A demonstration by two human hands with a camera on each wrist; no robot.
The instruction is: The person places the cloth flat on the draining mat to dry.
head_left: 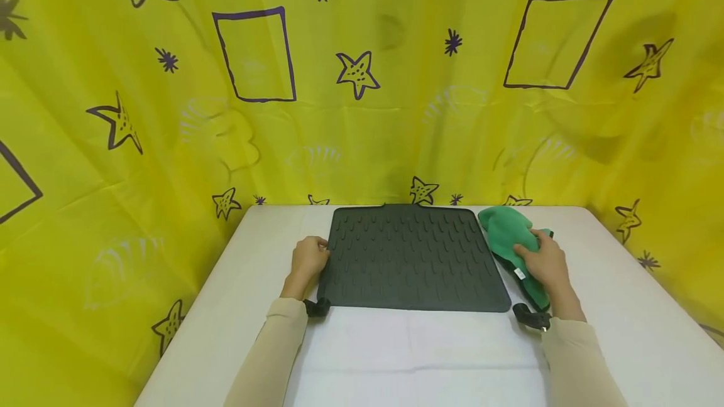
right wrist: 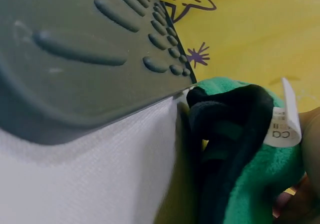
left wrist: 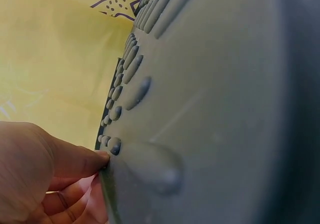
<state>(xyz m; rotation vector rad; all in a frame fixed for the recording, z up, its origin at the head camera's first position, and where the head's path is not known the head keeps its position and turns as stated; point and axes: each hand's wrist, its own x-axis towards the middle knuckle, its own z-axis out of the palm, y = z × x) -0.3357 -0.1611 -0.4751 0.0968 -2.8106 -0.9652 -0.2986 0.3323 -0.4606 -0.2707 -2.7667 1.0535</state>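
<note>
Head view: a person's bare left hand (head_left: 309, 256) pinched a dark grey, rectangular, ridged mat (head_left: 407, 256) on a white tabletop (head_left: 254, 250); beside its right edge, a green, dark-lined fabric cloth (head_left: 503, 231) was gripped by the right hand (head_left: 547, 264). Wiping seemed in hand, the next move calling for a steady mat. Left wrist showed the thumb (left wrist: 82, 160) atop the rim; right wrist, lettering on the cloth's white tag (right wrist: 282, 126).

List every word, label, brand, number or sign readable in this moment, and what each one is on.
"ca" or "co", uncertain: white tag on the soft green cloth with dark lining, in the right wrist view; its smaller marks are too blurred to read, and in the head view it is too small.
No lettering seen: rectangular dark grey ridged mat.
No readable words: yellow curtain, only drawn stars, rectangles and other shapes.
</note>
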